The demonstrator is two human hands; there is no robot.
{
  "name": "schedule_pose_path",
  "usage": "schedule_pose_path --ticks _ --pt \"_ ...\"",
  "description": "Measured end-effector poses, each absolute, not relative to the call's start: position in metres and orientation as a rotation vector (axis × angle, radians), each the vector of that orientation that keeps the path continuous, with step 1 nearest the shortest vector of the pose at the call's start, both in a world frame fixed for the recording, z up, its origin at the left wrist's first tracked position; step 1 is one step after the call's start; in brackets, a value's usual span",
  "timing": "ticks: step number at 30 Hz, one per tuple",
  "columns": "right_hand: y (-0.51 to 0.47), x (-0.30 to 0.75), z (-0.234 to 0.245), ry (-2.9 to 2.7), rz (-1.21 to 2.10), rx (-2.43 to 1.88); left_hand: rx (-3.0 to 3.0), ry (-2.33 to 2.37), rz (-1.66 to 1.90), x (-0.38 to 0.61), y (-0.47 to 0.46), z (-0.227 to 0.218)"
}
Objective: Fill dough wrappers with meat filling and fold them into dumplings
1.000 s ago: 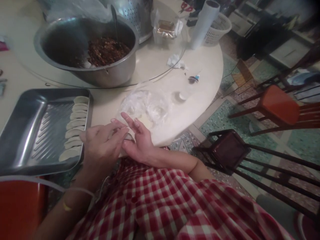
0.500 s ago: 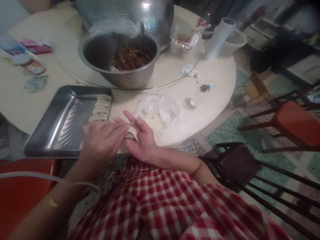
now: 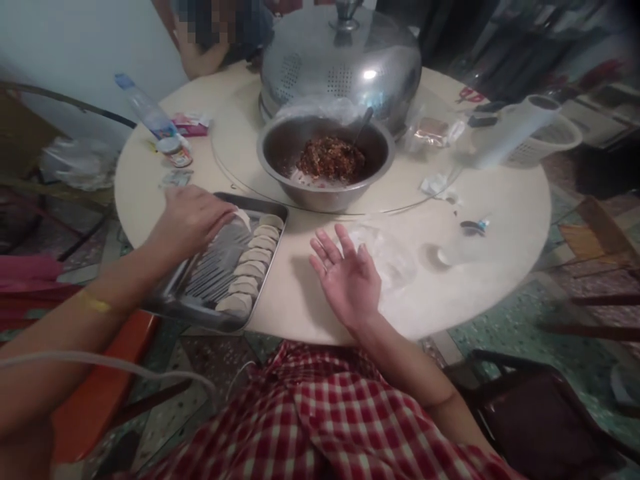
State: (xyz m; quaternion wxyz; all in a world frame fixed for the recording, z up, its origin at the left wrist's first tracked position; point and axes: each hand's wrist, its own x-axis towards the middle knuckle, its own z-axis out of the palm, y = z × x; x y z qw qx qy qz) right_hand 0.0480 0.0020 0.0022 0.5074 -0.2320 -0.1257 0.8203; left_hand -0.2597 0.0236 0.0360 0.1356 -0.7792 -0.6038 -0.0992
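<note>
Pinched in the fingers of my left hand (image 3: 190,217) is a pale folded dumpling (image 3: 243,219), held over the far part of a metal tray (image 3: 173,300). Along the tray's right side lies a row of several finished dumplings (image 3: 250,269). My right hand (image 3: 350,277) is held palm up above the table, fingers spread, with nothing in it. Just behind it lies a crumpled clear plastic bag (image 3: 390,257). Farther back, a steel bowl (image 3: 325,197) holds dark brown minced filling (image 3: 333,160), with a utensil handle (image 3: 365,125) sticking out.
A large perforated metal dome (image 3: 340,60) stands behind the bowl. On the left are a jar (image 3: 175,152) and a plastic bottle (image 3: 145,110); on the right, a white basket (image 3: 545,137) and a plastic roll (image 3: 520,130). A person (image 3: 210,53) is across the table. Chairs stand around.
My hands were together around a dumpling and have parted. The left one has carried the dumpling over the tray, while the right one has opened. The view has shifted, showing more of the table.
</note>
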Motion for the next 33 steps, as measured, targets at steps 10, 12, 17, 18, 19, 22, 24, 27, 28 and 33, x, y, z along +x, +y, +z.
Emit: schedule_pose_path --ticks 10,12,17,18,19,22,24,27,28,33 --pt "0.006 0.05 0.001 -0.342 1.906 -0.635 -2.352 -1.882 -0.161 -0.275 0.066 0.004" --pt "0.006 0.051 0.0 -0.348 1.901 -0.645 -2.363 -1.903 -0.157 -0.276 0.068 0.002" --pt "0.006 0.05 -0.001 -0.341 1.899 -0.651 -2.367 -1.952 -0.185 -0.274 0.07 -0.003" --pt "0.006 0.05 -0.002 -0.339 1.9 -0.651 -2.367 -1.959 -0.192 -0.273 0.07 -0.004" --pt "0.006 0.05 -0.002 -0.337 1.899 -0.652 -2.365 -1.965 -0.199 -0.272 0.071 -0.006" --pt "0.006 0.05 -0.003 -0.338 1.897 -0.66 -2.337 -1.986 -0.217 -0.272 0.072 -0.01" --pt "0.006 0.051 -0.004 -0.341 1.893 -0.669 -2.313 -2.006 -0.223 -0.275 0.071 -0.008" --pt "0.006 0.052 -0.005 -0.34 1.883 -0.681 -2.25 -2.067 -0.226 -0.286 0.068 0.002" --pt "0.006 0.052 -0.006 -0.34 1.881 -0.682 -2.219 -2.095 -0.227 -0.291 0.066 0.007" --pt "0.007 0.052 -0.008 -0.358 1.878 -0.682 -2.107 -2.227 -0.16 -0.3 0.059 0.013"
